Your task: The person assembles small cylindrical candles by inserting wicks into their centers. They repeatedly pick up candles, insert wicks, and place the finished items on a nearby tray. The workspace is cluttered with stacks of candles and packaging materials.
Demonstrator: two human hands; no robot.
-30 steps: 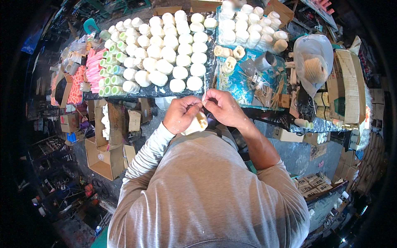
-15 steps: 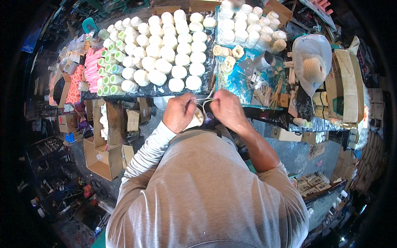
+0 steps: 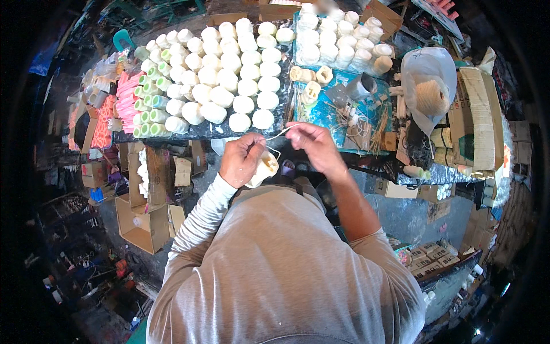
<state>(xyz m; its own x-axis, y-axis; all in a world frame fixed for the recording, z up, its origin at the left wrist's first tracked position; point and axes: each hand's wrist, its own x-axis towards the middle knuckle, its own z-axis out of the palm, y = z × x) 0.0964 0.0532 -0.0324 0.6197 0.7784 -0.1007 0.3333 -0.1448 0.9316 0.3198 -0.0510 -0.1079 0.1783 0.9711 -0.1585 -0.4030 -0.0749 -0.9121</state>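
My left hand (image 3: 242, 159) is closed at the front of my body, its thumb and index finger pinching a pale string (image 3: 279, 135). Against that hand is a cream-coloured hollow piece (image 3: 266, 167) with an uneven opening facing up, and part of it is covered by the fingers. A loop of the string curves down beside the opening. To the right, my right hand (image 3: 315, 148) grips the other end of the string between thumb and index finger. The string runs between both hands, just in front of the table edge.
Rows of white rounded rolls (image 3: 220, 97) fill the dark table, with green-ended tubes and pink sticks (image 3: 127, 92) at left. On the blue board (image 3: 338, 86) lie similar hollow pieces (image 3: 311, 92) and dry strands. A plastic bag with a twine spool (image 3: 431, 97) stands right; cardboard boxes (image 3: 143, 221) sit below left.
My hands have moved slightly apart, and the right hand has opened up its angle while drawing the string up and right. More of the hollow piece now shows beside my left hand.
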